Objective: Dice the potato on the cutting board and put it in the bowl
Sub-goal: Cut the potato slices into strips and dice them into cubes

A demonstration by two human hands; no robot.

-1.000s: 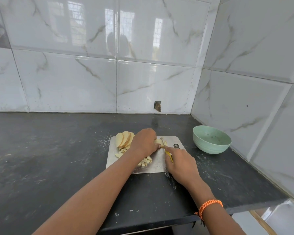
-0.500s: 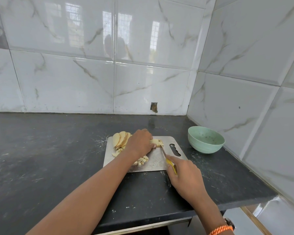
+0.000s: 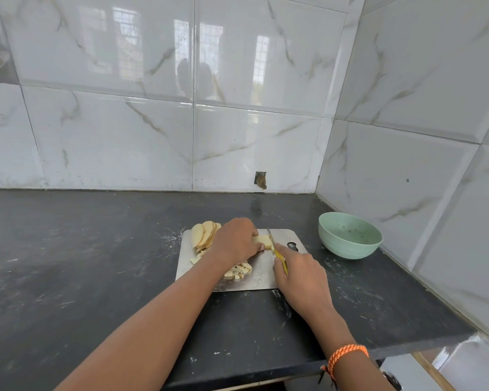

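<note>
A: Where does the dicing stand?

B: The left hand point(image 3: 236, 240) pins a pale stack of potato strips point(image 3: 263, 240) on the flat steel cutting board point(image 3: 266, 275), fingers curled over it. The right hand point(image 3: 299, 273) has its grip clenched round the yellow-handled knife point(image 3: 277, 251), blade at the stack's free end.

A: How to cut it well?

B: I'd keep the fingertips tucked back and cut straight down in even steps. Uncut slices point(image 3: 205, 235) wait at the board's far left, diced bits point(image 3: 239, 270) lie near the wrist, and the pale green round bowl point(image 3: 350, 235) sits to the right on the dark table point(image 3: 68, 263), apparently without potato.
</note>
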